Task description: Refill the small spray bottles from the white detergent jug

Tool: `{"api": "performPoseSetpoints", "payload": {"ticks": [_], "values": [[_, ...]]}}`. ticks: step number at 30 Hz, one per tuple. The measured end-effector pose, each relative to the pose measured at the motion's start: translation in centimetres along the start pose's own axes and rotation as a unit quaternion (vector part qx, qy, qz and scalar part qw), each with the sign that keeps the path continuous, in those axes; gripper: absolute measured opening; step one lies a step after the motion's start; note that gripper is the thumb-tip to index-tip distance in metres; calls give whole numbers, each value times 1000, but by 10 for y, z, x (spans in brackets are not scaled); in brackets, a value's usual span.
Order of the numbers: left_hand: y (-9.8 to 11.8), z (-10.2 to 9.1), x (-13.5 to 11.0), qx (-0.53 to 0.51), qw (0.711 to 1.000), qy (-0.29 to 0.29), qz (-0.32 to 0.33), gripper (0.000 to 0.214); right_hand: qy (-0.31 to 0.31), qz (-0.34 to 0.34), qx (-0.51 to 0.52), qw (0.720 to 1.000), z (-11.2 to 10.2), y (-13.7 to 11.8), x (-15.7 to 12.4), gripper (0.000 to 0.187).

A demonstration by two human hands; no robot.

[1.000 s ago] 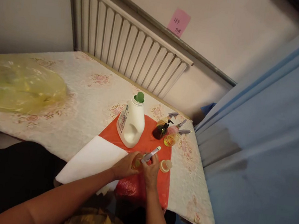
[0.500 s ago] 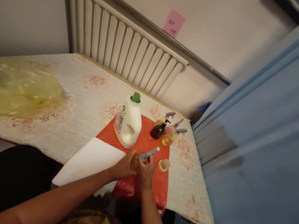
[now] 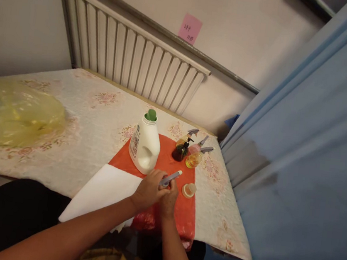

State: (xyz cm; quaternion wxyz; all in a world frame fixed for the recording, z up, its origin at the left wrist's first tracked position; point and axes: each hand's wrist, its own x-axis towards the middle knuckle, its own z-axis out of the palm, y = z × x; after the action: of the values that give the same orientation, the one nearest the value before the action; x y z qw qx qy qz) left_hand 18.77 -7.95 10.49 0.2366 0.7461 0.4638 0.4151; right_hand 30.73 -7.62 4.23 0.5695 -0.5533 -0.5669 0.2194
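Note:
My left hand is closed at the top of a small pump bottle, its fingers around the base of the grey pump head. My right hand is closed on the same bottle from the right, and the two hands hide most of its body. The light-tipped spout points up and right. Just behind my hands stands a large white jug with a green spout insert in its open mouth. A cream-coloured cap lies to the right of my right hand.
A dark pump bottle, a yellow pump bottle and others stand at the back of the red sheet. White cloth lies front left, a yellow plastic bag far left. A blue curtain hangs at right.
My left hand has shifted from the bottle's side up to the pump's base, covering the amber body that showed before. The view has shifted slightly.

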Motion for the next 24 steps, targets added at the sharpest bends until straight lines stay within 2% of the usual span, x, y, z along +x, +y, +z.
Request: {"api": "performPoseSetpoints", "payload": {"ticks": [3, 12, 17, 24], "values": [[5, 4, 11, 47, 999, -20, -18, 14, 2, 6, -10, 1000, 0, 1, 1, 9], [-2, 9, 19, 86, 992, -59, -74, 18, -6, 1, -20, 1000, -3, -1, 1, 15], [-8, 10, 23, 85, 990, -86, -70, 17, -47, -19, 2, 999, -13, -10, -2, 28], [-4, 1, 27, 66, 990, -116, -41, 21, -44, -1, 3, 999, -18, -7, -3, 27]]}}
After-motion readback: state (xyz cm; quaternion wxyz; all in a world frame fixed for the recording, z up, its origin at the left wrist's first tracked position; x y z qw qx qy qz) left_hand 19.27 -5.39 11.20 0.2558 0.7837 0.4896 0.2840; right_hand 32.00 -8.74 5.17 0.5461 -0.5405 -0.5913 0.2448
